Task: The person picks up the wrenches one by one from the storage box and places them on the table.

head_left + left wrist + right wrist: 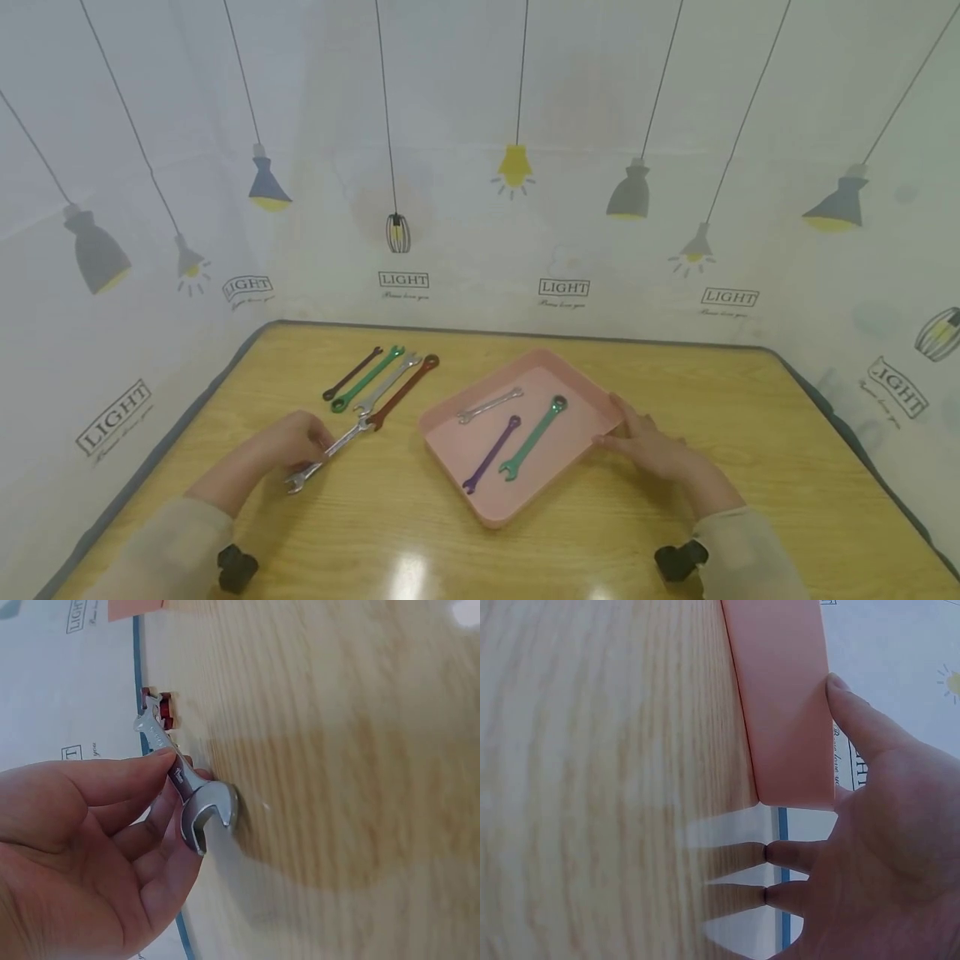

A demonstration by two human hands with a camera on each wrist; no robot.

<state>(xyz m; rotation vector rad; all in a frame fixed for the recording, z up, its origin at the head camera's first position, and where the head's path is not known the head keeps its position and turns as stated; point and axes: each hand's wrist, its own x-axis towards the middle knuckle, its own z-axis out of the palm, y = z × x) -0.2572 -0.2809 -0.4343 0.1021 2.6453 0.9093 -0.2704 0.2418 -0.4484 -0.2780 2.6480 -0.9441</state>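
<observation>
My left hand point(300, 440) pinches a silver wrench point(341, 443) between thumb and fingers, low over the wooden table. In the left wrist view the wrench's open-ended head point(214, 810) points toward the camera. My right hand point(647, 442) rests at the right corner of a pink tray point(431, 429). In the right wrist view its thumb point(855, 709) touches the tray's rim, and two straight fingers reach down to the table; the forefinger is mostly hidden. Inside the tray lie a small silver wrench point(489, 406), a purple wrench point(491, 455) and a green wrench point(534, 437).
Left of the tray, a row of wrenches lies on the table point(360, 533): a dark red one point(352, 373), a green one point(367, 379), a silver one point(388, 383) and a red one point(405, 392). A lamp-printed sheet point(465, 250) hangs round the table's back and sides.
</observation>
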